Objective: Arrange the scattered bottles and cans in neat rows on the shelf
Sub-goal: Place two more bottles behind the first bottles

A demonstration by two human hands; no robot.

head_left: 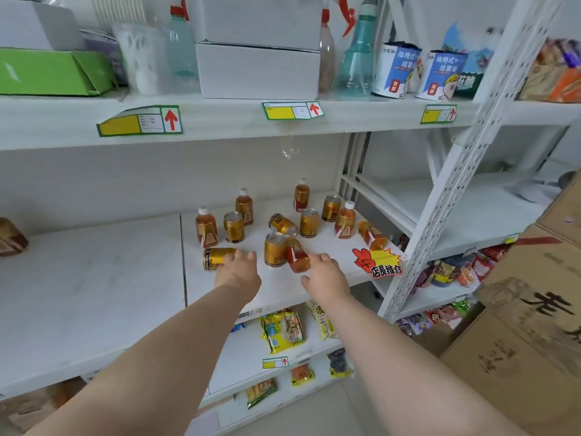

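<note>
Head view: left grip (240, 271) touches lying can (216, 259), right grip (327, 272) beside lying bottle (297, 257).

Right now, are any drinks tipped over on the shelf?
Yes. Four lie on their sides: the front can by the left hand, the middle can, the front bottle by the right hand, and the right bottle.

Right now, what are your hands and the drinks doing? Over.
Left hand open, at a tipped can. Right hand open beside a tipped bottle. Other drinks scattered on the shelf. Nothing blocking.
</note>
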